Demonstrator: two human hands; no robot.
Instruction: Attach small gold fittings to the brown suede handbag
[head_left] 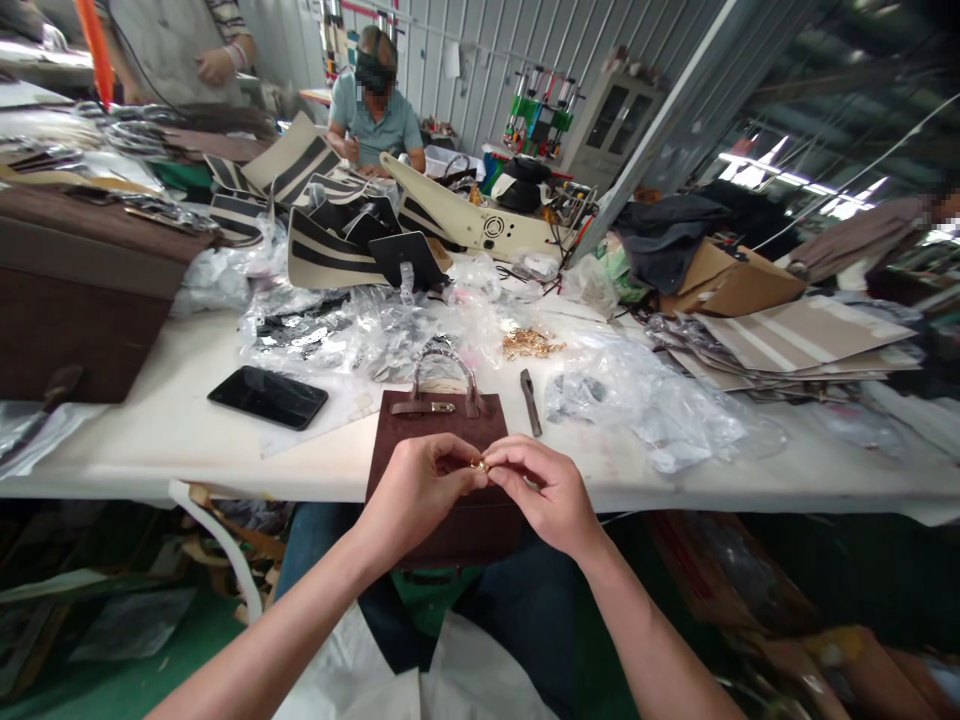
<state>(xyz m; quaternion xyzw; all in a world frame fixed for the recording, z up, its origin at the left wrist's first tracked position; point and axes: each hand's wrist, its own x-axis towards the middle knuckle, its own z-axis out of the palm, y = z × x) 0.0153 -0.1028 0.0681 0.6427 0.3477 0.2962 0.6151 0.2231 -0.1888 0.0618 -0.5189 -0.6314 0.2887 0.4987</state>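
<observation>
Between the fingertips of my left hand and my right hand is a small gold metal fitting, pinched from both sides. Its exact kind is too small to make out. Below and behind my hands a dark brown handbag leans at the table's edge, its lower part over my lap. The bag's handles are wrapped in clear plastic, and a metal clasp sits on its strap. Beyond my right hand lies a dark metal punch-like tool. Farther back is a pile of gold fittings.
A black phone lies left on the white table. Crumpled clear plastic bags spread to the right. A large brown bag piece stands at far left. Striped panels heap at the back. A person sits across the table.
</observation>
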